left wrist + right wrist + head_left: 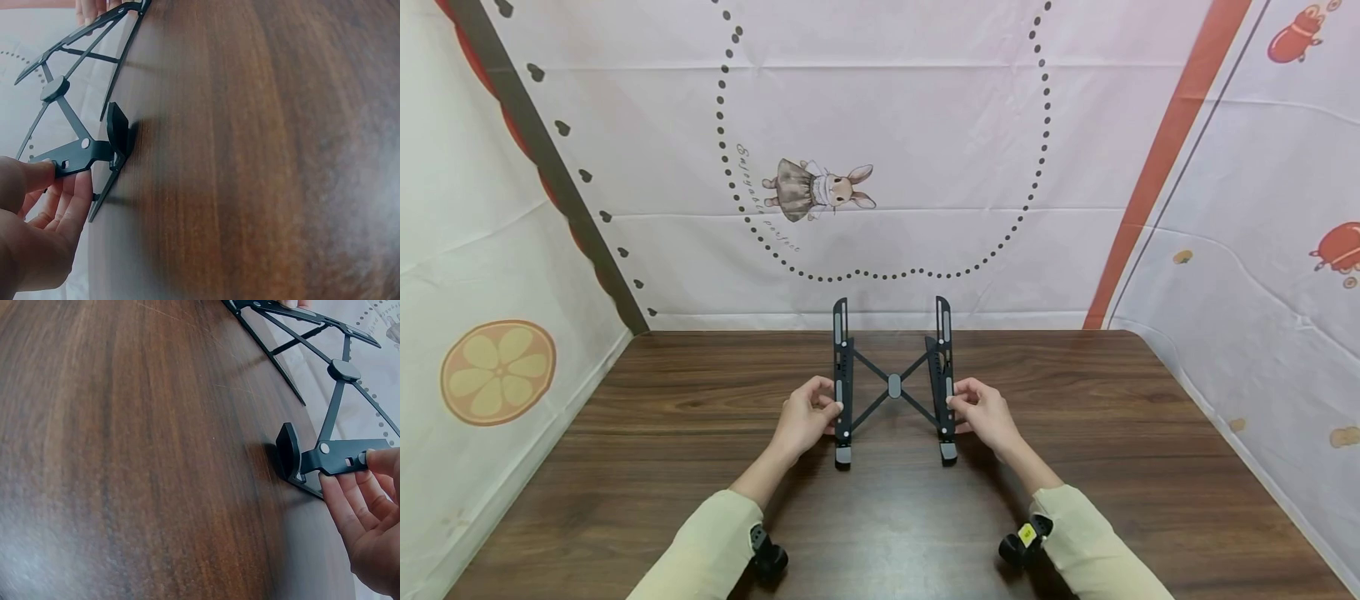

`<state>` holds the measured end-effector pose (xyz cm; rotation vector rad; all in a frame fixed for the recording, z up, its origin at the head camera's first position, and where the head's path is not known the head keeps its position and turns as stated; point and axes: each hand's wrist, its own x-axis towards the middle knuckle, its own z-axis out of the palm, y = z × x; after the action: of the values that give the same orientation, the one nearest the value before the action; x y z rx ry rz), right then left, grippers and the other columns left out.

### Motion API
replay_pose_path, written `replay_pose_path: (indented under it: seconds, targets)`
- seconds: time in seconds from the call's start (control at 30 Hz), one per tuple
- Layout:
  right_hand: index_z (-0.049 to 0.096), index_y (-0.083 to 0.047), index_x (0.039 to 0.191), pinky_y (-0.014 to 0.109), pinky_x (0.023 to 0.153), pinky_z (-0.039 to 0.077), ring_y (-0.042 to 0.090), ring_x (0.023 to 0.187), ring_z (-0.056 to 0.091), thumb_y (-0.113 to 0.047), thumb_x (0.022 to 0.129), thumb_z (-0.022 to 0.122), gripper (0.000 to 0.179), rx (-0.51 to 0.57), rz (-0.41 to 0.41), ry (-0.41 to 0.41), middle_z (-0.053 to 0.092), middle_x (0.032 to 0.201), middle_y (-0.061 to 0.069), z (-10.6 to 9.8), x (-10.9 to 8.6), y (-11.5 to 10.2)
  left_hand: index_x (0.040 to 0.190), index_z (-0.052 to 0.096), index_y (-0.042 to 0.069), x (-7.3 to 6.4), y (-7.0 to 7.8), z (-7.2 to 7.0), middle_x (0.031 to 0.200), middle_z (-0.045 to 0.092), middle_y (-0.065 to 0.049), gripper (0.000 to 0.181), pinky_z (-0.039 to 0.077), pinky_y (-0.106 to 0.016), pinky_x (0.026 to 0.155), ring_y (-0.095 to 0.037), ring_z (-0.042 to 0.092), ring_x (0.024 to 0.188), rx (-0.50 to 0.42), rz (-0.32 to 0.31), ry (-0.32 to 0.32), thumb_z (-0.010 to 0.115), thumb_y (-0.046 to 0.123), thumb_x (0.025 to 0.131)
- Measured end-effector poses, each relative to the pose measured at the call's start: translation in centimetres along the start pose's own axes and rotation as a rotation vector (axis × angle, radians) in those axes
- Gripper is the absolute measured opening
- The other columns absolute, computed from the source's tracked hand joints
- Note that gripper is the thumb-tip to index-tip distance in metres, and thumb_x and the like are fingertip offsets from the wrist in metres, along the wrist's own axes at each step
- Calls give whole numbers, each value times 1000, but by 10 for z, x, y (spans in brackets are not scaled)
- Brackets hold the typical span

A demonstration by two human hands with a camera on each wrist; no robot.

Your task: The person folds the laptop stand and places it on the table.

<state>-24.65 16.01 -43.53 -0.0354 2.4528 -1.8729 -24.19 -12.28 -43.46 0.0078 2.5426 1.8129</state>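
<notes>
A dark folding laptop stand point(894, 386) stands unfolded on the wooden table, its crossed bars spread between two side rails. My left hand point(805, 417) pinches the left rail near its front, thumb on top and fingers beneath, as the left wrist view shows on the rail point(75, 156). On the other side my right hand point(988, 414) pinches the right rail point(350, 456) the same way. Grey pads line the rails, and upturned front lips point(843, 457) face me. Support legs under the rails reach the tabletop.
The brown wooden table point(895, 533) extends around the stand on all sides. A printed cloth point(925, 167) hangs right behind its back edge and along both sides. Black wrist cameras point(767, 557) are strapped at both cuffs, close above the table.
</notes>
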Motion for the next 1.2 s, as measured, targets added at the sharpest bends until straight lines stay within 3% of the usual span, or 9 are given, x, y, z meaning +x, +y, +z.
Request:
replay_pose_path:
  seconds: [0.63, 0.87, 1.2]
  targets:
    - [57, 3, 102, 39, 64, 56, 17, 69, 64, -5, 88, 58, 16, -1, 1, 3, 61, 85, 10, 3, 2, -1, 107, 57, 6, 1, 0, 1, 84, 65, -13, 22, 56, -33, 60, -16, 63, 65, 11, 3, 1, 60, 0, 86]
    - [56, 5, 103, 42, 66, 55, 23, 72, 65, -4, 88, 58, 18, 19, 7, -17, 61, 85, 11, 4, -3, -7, 110, 56, 3, 1, 1, 4, 83, 65, -13, 25, 56, -33, 61, -16, 63, 64, -5, 9, -13, 60, 1, 86]
    - [57, 3, 102, 41, 65, 56, 18, 70, 64, -4, 88, 58, 16, 15, 1, -18, 59, 83, 8, 8, 1, -2, 108, 57, 5, 1, 4, 9, 82, 65, -11, 24, 55, -30, 58, -16, 63, 64, -8, 6, -17, 61, 0, 85]
